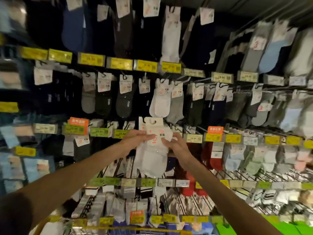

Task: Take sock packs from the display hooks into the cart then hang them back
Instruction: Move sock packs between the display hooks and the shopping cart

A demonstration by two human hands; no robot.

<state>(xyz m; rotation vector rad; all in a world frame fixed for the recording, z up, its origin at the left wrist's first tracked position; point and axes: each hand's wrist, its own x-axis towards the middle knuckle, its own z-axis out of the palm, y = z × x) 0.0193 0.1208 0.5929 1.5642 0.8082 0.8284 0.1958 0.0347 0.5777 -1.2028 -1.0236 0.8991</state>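
Left hand (135,139) and right hand (177,145) pinch a white sock pack (149,160), hanger tab (158,122) above the fingers (149,136), probably for rehanging.

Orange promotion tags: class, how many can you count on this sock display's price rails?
3 orange tags: one on the rail left of the held white sock pack, one on the rail to its right, one near the bottom rail. Blur may hide others.

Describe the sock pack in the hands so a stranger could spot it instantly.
Face the wall of hanging socks with yellow price tags. Near its middle, the left hand and right hand hold one white sock pack with a red-marked card. It alone is held out in front of the rows.
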